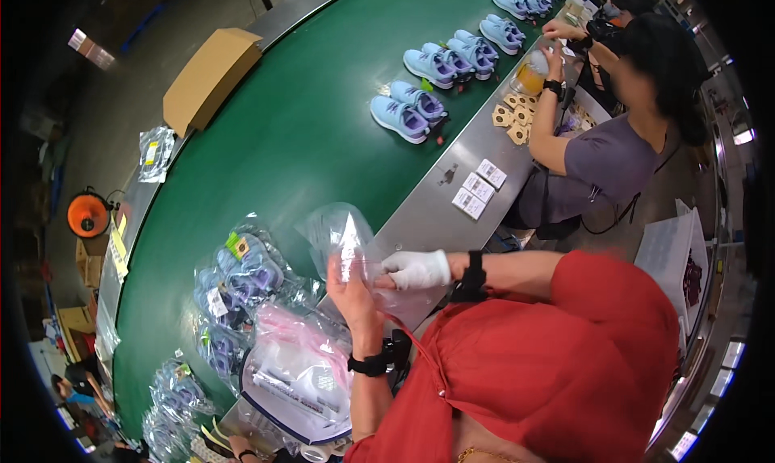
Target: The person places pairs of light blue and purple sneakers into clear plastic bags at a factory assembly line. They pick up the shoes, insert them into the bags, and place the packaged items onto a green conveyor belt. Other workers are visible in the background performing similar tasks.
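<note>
A clear plastic bag [341, 222] is held up in front of me, above the near edge of the green belt. My left hand [352, 295] is closed on the bag, its fingers seen partly through the film. My right hand [416, 269], in a white glove with bare fingertips, grips the bag's right side. Below my left hand, a stack of clear bags with pink edges [303, 342] fills an open box [278, 427]. Beside it on the belt lie bagged light-blue shoes [250, 271] with tags, nearest to my left hand.
Light-blue shoes in pairs [400, 117] stand along the green belt [266, 156]. White printed cards [478, 190] and brown tags [517, 117] lie on the metal ledge [428, 209]. A co-worker [613, 160] works at right. A cardboard piece [211, 79] stands on the far edge.
</note>
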Tool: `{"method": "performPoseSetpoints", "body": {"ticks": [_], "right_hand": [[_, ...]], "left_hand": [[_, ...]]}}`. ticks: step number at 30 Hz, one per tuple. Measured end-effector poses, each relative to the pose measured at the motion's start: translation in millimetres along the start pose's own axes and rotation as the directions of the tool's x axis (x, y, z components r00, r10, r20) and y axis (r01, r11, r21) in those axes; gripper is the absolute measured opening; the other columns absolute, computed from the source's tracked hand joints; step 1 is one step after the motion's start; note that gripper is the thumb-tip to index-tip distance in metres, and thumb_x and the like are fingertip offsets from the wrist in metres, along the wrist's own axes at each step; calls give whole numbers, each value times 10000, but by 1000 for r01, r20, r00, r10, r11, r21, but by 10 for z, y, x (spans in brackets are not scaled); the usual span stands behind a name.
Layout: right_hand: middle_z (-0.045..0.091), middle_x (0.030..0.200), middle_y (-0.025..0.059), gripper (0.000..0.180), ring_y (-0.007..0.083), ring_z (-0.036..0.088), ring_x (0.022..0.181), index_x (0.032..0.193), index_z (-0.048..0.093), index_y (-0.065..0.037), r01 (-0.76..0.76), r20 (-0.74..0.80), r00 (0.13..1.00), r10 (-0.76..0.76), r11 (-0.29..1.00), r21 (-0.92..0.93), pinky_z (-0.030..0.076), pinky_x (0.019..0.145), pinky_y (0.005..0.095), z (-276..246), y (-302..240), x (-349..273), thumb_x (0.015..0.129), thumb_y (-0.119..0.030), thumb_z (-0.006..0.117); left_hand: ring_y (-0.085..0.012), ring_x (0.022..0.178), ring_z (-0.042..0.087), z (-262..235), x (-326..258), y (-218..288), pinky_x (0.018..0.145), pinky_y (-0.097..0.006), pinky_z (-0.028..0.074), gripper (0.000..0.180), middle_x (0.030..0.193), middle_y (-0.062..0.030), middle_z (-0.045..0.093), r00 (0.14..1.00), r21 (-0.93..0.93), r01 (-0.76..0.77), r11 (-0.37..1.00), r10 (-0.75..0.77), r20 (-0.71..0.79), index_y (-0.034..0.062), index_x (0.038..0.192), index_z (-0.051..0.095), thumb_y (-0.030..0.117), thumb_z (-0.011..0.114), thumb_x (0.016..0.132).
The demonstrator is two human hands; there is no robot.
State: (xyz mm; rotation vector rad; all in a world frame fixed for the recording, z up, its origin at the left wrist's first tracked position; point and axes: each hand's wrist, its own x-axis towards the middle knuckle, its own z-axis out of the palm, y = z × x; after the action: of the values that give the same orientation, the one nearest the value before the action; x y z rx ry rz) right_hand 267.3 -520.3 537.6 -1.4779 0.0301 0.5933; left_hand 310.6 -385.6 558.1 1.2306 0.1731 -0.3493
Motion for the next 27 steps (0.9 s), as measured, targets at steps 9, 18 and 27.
{"method": "performPoseSetpoints", "body": {"ticks": [9, 18, 27], "right_hand": [[586, 698, 73, 216, 195, 595, 653, 815, 572, -58, -44, -539, 829, -150, 943, -329, 466, 589, 321, -1193, 266, -238, 824, -274, 559], [591, 901, 101, 228, 290, 591, 826, 959, 585, -78, 204, -179, 717, -674, 447, -871, 500, 682, 378, -811, -115, -293, 749, -153, 628], [576, 1113, 135, 359, 293, 532, 1045, 1088, 602, -136, 28, -132, 945, -299, 478, -878, 410, 853, 462, -1407, 419, 346, 749, -256, 602]], "left_hand": [[-89, 705, 539, 208, 401, 269, 611, -239, 486, 68, 806, 13, 518, 998, -74, -52, 996, 50, -29, 55, 944, 531, 81, 491, 895], [-56, 506, 451, 725, 432, -9, 364, -213, 329, 175, 728, -1, 512, 936, 449, -352, 821, 308, 170, 40, 997, 528, 44, 519, 822], [-48, 545, 433, 917, -205, 90, 467, -210, 339, 69, 624, 24, 501, 875, 559, -158, 814, -147, 461, 33, 817, 556, 66, 611, 842]]}}
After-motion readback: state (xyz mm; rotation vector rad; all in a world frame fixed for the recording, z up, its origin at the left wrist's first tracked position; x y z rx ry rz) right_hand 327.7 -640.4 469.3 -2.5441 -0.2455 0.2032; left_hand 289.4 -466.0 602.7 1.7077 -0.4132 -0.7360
